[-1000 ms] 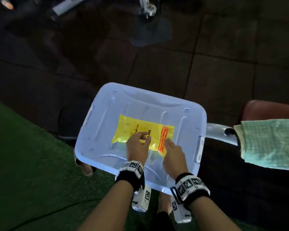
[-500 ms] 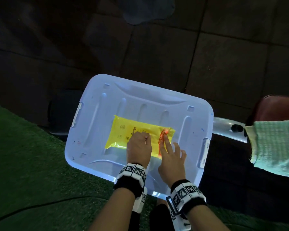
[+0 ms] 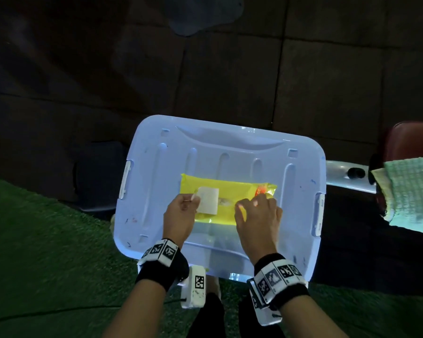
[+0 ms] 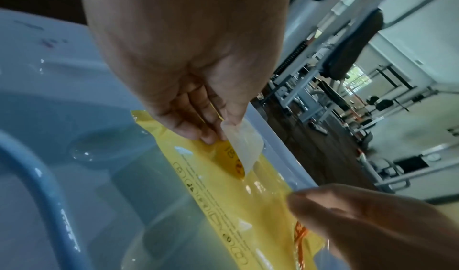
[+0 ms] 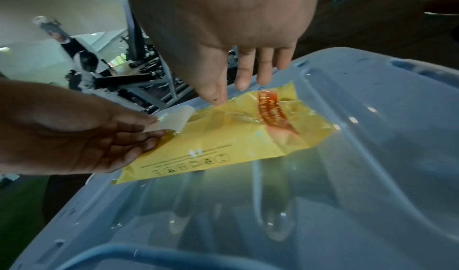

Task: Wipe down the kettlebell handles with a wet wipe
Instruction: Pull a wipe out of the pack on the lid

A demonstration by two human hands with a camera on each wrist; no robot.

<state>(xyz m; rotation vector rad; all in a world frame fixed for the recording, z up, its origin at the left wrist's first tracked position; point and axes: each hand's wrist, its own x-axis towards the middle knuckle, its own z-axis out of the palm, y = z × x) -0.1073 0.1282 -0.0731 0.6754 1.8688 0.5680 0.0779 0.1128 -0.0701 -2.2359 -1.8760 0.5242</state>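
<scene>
A yellow wet-wipe packet (image 3: 239, 193) lies flat on the pale blue lid of a plastic bin (image 3: 230, 147). My left hand (image 3: 181, 211) pinches the packet's white seal flap (image 3: 208, 200) between thumb and fingers, and the flap (image 4: 244, 146) is peeled back to the left. My right hand (image 3: 257, 211) holds the packet's right part down with straight fingers; in the right wrist view its thumb tip presses the packet (image 5: 223, 140). No kettlebell is in view.
A green cloth (image 3: 410, 191) hangs over a reddish seat at the right, beside a silver metal frame (image 3: 344, 176). Green turf (image 3: 47, 240) lies at the near left, dark floor tiles beyond. A dark block (image 3: 95, 176) sits left of the bin.
My left hand has lifted the white flap and peeled it leftward. My right hand has shifted right along the packet and now presses it down there.
</scene>
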